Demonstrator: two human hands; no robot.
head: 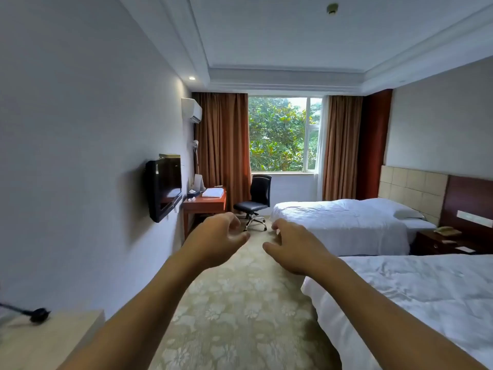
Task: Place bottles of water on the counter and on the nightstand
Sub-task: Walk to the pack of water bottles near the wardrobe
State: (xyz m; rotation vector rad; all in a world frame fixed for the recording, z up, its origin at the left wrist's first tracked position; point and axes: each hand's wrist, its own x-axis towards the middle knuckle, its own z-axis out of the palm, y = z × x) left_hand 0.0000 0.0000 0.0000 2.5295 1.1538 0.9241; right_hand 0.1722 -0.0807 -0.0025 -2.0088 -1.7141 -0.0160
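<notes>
Both my arms reach forward over the carpeted aisle. My left hand (217, 237) and my right hand (296, 247) are empty, fingers loosely curled and apart. No water bottle is in view. The dark wooden nightstand (437, 245) stands between the two beds at the right, with a telephone (445, 230) on it. A pale counter (50, 340) lies at the bottom left, with a black plug and cord (37, 315) on it.
Two white beds (346, 220) line the right side. A wall TV (164, 188) hangs on the left. Beyond it stands a wooden desk (205, 202) with folded towels and a black office chair (254, 201) before the window. The patterned carpet (240, 303) runs between.
</notes>
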